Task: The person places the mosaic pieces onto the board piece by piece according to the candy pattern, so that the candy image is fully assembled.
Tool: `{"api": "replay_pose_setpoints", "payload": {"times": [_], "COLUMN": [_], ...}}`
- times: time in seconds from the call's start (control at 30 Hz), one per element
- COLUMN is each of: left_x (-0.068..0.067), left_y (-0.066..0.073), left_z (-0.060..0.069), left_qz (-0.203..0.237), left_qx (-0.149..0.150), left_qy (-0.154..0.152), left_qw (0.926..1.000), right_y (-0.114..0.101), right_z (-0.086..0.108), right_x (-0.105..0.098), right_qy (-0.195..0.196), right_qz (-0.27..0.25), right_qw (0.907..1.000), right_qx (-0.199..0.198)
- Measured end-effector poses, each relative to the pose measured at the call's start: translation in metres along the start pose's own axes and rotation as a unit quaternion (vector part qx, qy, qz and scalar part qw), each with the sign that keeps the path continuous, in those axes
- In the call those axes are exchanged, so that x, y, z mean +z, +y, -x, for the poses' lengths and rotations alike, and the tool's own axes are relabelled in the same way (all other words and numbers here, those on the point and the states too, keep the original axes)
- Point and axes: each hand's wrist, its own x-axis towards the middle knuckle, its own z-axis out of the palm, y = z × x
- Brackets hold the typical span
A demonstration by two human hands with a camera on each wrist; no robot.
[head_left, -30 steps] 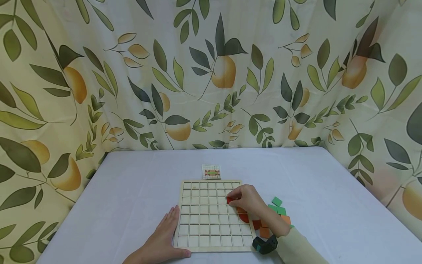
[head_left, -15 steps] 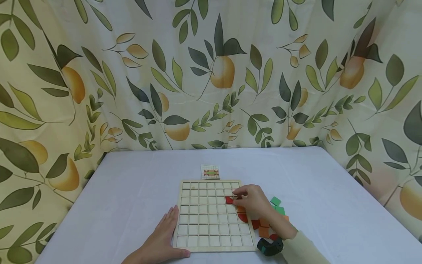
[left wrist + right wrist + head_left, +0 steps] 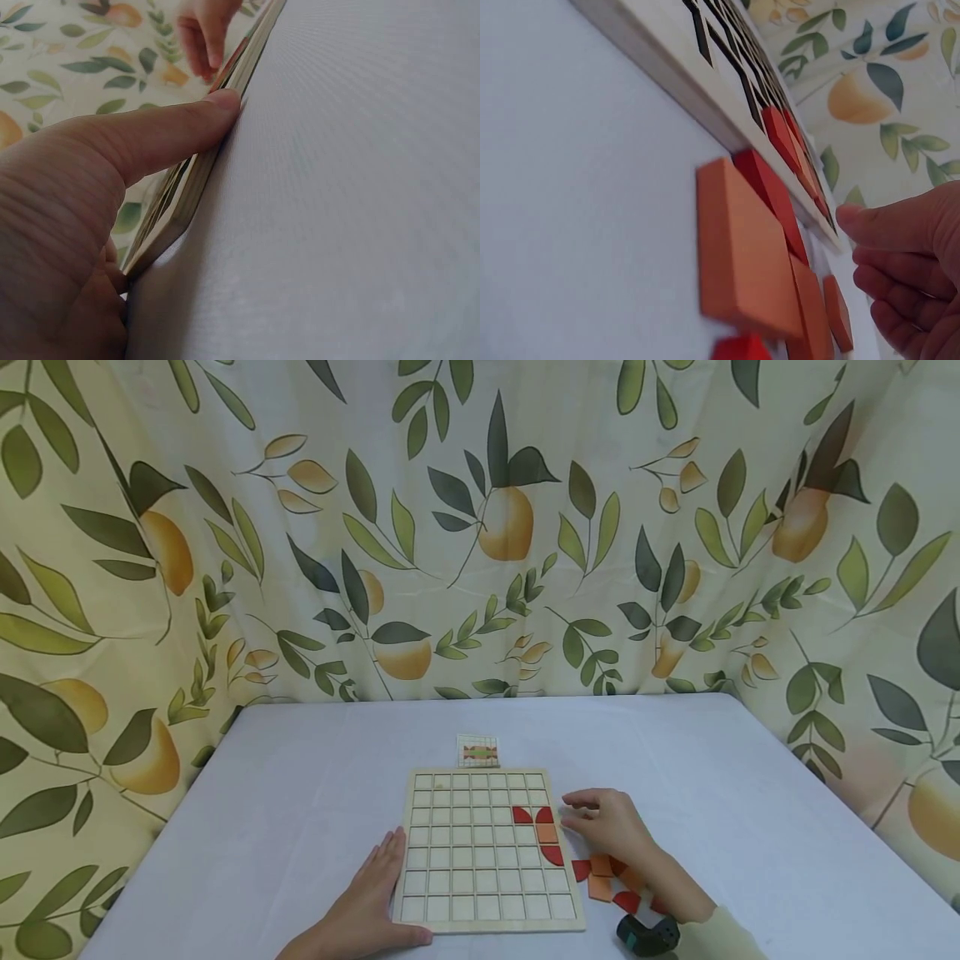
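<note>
A wooden grid board (image 3: 487, 881) lies on the white table. My left hand (image 3: 367, 893) rests along its left side, fingers extended, with the thumb on the front edge. At the board's right side sit a red piece (image 3: 522, 815) with a curved edge, a second red piece (image 3: 544, 815) beside it, an orange square (image 3: 547, 833) and a curved red piece (image 3: 552, 855) below. My right hand (image 3: 611, 822) hovers just right of the board, fingers loosely bent. Nothing shows between its thumb and fingers in the right wrist view.
Loose orange squares (image 3: 599, 888) and red pieces (image 3: 627, 902) lie right of the board, partly under my right forearm. A small pattern card (image 3: 477, 752) lies behind the board. A black wrist device (image 3: 648, 935) is on my right wrist. A printed curtain (image 3: 480, 610) hangs behind.
My right hand has let go of the red piece in its cell and moved right, off the board. The green squares are now hidden behind it. My left hand keeps its place.
</note>
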Motion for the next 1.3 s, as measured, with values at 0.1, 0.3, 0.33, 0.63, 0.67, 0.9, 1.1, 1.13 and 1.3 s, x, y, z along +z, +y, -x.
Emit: {"api": "replay_pose_setpoints", "payload": {"times": [0.1,0.3,0.33,0.63,0.67,0.9,1.1,1.13,1.3], "left_x": [0.001,0.000,0.000,0.001,0.001,0.002,0.001,0.001,0.001], "left_y": [-0.001,0.000,0.000,-0.002,-0.002,-0.004,-0.004,-0.003,-0.003], "left_z": [0.000,-0.001,-0.001,-0.001,-0.001,-0.001,-0.001,-0.001,-0.001], "left_qz": [0.001,-0.003,-0.004,-0.008,-0.008,0.003,0.002,0.003,0.009], "left_qx": [0.000,0.001,0.001,-0.002,-0.003,0.003,0.010,0.009,0.005], "left_qy": [0.001,0.001,0.000,0.000,-0.001,-0.005,-0.002,-0.002,-0.004], "left_qw": [1.0000,1.0000,1.0000,1.0000,1.0000,1.0000,0.9999,1.0000,0.9999], "right_y": [0.005,0.013,0.014,0.028,0.029,0.036,0.045,0.047,0.053], "right_z": [0.002,0.007,0.007,0.012,0.013,0.017,0.017,0.017,0.016], "right_x": [-0.007,-0.018,-0.019,-0.031,-0.032,-0.037,-0.040,-0.040,-0.043], "right_qy": [-0.002,-0.007,-0.005,0.012,0.013,0.022,0.025,0.027,0.034], "right_qz": [-0.005,-0.011,-0.009,0.023,0.026,0.031,0.045,0.047,0.041], "right_qw": [0.9999,0.9997,0.9998,0.9994,0.9992,0.9984,0.9975,0.9972,0.9962], "right_qx": [0.010,0.020,0.018,0.022,0.025,0.042,0.047,0.052,0.068]}}
